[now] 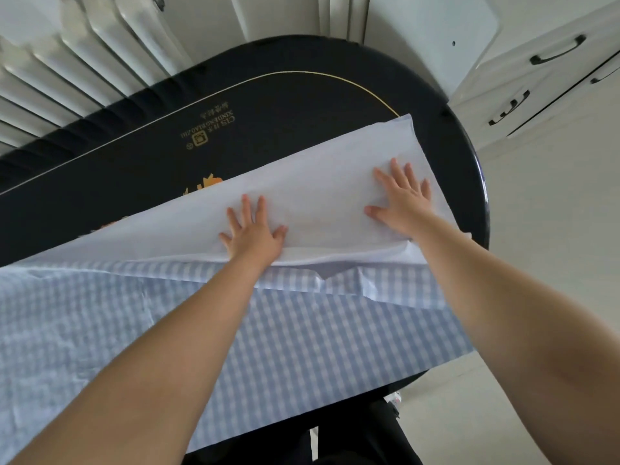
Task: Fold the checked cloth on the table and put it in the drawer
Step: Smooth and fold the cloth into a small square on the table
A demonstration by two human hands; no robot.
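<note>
On the dark oval bench [302, 105], the thin blue-and-white checked cloth [302, 347] lies spread with its far edge turned back, plain pale underside up. The left hand [253, 234] and right hand [401, 201] press flat on that flap, fingers straight and splayed, gripping nothing. Only a first fold seems begun; further folds and the white drawer [523, 95] remain.

Gold lettering is printed on the black tabletop [302, 105], upside down from the wearer's side. Turned round, the larger line reads "CIS" followed by Chinese characters too small to make out, and the line beside it reads roughly "XINDENGHUAO ZHI", the last letters uncertain. A small gold square emblem [200, 139] sits next to it, with a tiny round mark alongside, unreadable.
</note>
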